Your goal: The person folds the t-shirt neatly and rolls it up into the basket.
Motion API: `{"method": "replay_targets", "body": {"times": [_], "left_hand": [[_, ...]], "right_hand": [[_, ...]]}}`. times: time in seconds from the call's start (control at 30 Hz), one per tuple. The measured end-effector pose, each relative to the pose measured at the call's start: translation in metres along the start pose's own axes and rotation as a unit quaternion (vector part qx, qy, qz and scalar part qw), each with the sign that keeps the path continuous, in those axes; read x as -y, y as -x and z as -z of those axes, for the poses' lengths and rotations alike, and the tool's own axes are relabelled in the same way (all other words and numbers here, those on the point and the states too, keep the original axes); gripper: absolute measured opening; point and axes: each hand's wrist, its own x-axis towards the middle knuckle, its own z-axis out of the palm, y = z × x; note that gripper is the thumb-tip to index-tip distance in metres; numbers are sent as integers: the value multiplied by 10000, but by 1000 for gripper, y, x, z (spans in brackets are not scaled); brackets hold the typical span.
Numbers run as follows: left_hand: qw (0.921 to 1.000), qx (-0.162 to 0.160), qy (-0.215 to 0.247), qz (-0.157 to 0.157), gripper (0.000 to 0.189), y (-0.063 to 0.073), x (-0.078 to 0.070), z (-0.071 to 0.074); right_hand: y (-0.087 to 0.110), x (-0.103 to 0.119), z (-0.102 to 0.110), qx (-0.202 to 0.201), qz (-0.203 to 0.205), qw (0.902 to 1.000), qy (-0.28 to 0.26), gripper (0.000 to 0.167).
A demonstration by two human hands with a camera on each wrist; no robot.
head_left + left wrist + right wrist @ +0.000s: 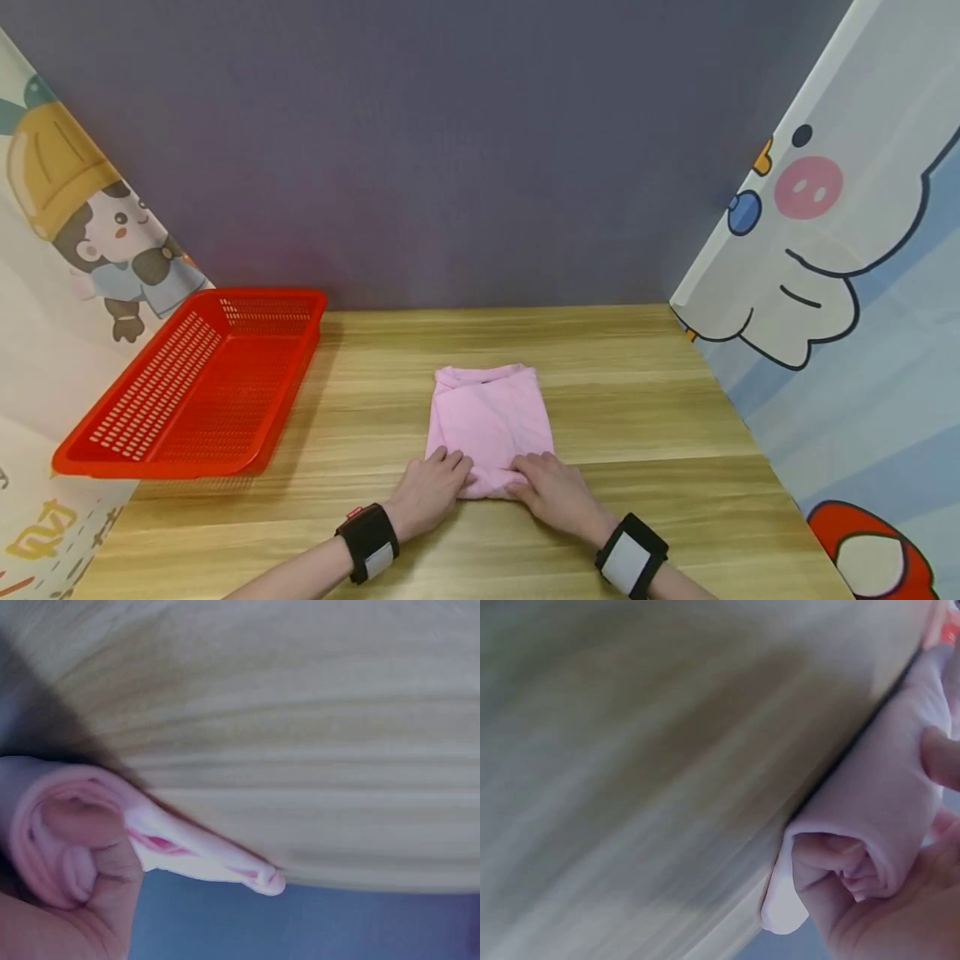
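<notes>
A pink cloth (491, 417), folded into a neat rectangle, lies on the wood-grain table (360, 417) in front of me. Its near edge is turned up into a thick roll. My left hand (431, 493) pinches the roll's left end, with a finger tucked inside the curl of cloth (67, 776) in the left wrist view. At the other end, my right hand (558, 497) grips the roll. In the right wrist view, its thumb or a finger (825, 859) sits inside the rolled opening. The far part of the cloth lies flat.
On the left stands a red plastic basket (292, 392) with slotted walls and nothing inside. A dark grey panel (480, 167) rises behind the table. Side panels with cartoon prints (847, 275) flank it. Both wrists wear black straps (367, 542).
</notes>
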Motion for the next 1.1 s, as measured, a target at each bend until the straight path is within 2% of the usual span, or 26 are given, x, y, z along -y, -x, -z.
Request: {"method": "replay_targets", "body": {"times": [0.13, 0.27, 0.37, 0.53, 0.73, 0.83, 0.97, 1.1], "left_hand": [[9988, 253, 367, 191, 20, -5, 2, 0], [9968, 461, 513, 403, 25, -8, 5, -2], [9951, 565, 623, 527, 30, -10, 6, -3], [9943, 610, 614, 620, 35, -11, 6, -5], [9994, 167, 114, 269, 31, -3, 9, -5], [9998, -15, -190, 56, 40, 1, 11, -3], [9988, -102, -405, -241, 56, 5, 12, -2], [9984, -137, -408, -379, 51, 6, 11, -5]], "right_hand": [[6, 2, -4, -231, -36, 9986, 480, 40], [6, 1, -8, -623, 86, 9958, 664, 48], [6, -2, -9, -747, 270, 9936, 798, 44], [4, -4, -8, -678, 395, 9941, 750, 27], [-1, -2, 1, -115, 174, 9996, 207, 28], [-3, -2, 6, 176, 48, 9998, -88, 28], [-5, -3, 10, 408, -40, 9982, -447, 25], [-5, -3, 13, 473, -43, 9971, -592, 23]]}}
